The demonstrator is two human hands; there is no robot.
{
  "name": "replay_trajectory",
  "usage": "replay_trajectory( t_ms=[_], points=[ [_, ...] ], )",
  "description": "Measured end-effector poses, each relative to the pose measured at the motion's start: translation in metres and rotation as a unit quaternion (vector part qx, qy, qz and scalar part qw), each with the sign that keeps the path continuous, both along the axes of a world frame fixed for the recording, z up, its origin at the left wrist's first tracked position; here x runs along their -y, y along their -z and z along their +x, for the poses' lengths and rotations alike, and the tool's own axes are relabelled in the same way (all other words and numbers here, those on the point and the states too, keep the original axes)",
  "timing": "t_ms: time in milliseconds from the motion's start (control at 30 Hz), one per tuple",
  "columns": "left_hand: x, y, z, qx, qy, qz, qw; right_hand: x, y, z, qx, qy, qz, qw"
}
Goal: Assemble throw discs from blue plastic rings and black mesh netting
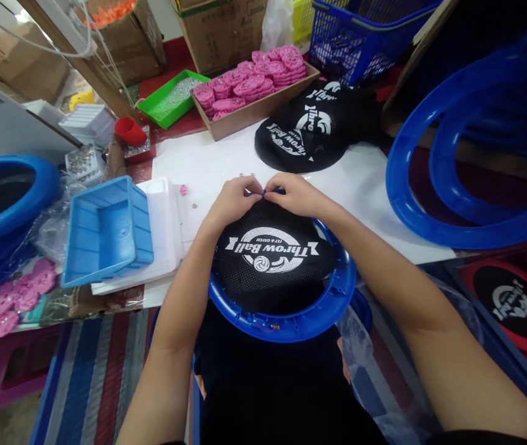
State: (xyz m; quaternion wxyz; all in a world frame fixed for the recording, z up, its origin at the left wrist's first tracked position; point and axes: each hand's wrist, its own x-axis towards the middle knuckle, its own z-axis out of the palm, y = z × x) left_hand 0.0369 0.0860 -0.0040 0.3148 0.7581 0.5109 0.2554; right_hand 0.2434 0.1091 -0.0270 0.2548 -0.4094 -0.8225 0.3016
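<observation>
Left hand point(239, 199) and right hand point(295, 193) nose to nose, pinching a small blue piece point(264, 192) at twelve o'clock | black mesh disc point(275, 287) across blue ring point(310, 332), beneath them | danger: uneven pull could slip the mesh; thin red wire point(260, 324), six o'clock, may snag

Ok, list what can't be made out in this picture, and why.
All in the head view:
Shape of the blue bit between the left hand and right hand: mostly covered by fingertips.
Far rim of the blue ring: behind the black mesh fabric and the hands.
Single pieces in the green tray: too small.
Outer blue hoop: cut off by the right edge.
</observation>
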Motion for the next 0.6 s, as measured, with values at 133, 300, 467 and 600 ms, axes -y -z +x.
replay_trajectory(
  t_ms=[133, 300, 467, 600],
  points=[
    [0.001, -0.001, 0.003, -0.029, 0.003, -0.001, 1.000, 0.000, -0.003, -0.006, 0.015, 0.030, -0.018, 0.999],
    [0.004, -0.009, -0.007, -0.079, 0.053, -0.003, 0.995, 0.001, -0.013, 0.001, 0.019, 0.044, -0.063, 0.997],
    [0.006, -0.016, -0.027, -0.123, 0.075, -0.031, 0.989, 0.000, -0.021, 0.037, 0.052, -0.037, -0.030, 0.998],
    [0.008, -0.018, -0.036, -0.157, 0.040, -0.031, 0.986, -0.001, -0.019, 0.047, 0.129, -0.104, -0.018, 0.986]
  ],
)
